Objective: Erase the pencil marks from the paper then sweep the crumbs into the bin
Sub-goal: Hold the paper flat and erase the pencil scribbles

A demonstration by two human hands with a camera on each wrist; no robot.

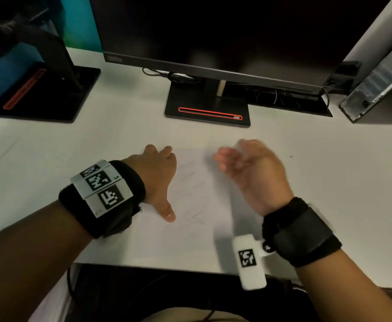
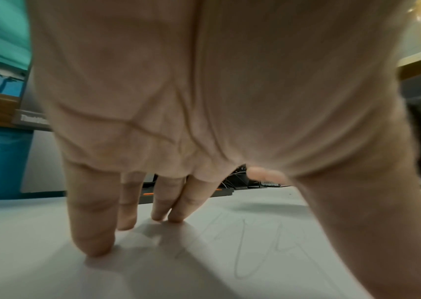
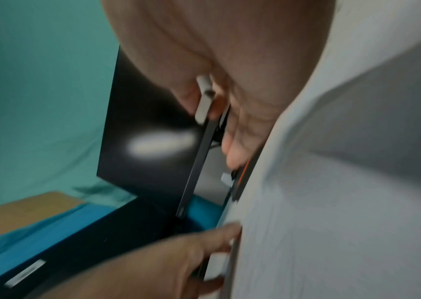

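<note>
White desk (image 1: 97,145): left hand (image 1: 157,177) flat on scribbled paper (image 1: 197,205), right hand (image 1: 255,173) pinching eraser (image 3: 204,99).

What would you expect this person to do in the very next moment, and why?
Probably bring the right hand down so the white eraser in its grip meets the paper. The pencil scribbles are still plainly there, the left hand already presses the sheet flat, and the right hand is blurred above it.

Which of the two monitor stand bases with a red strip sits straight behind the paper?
The centre base, under the big dark monitor, lies directly beyond the paper. The other base is off at the far left.
</note>
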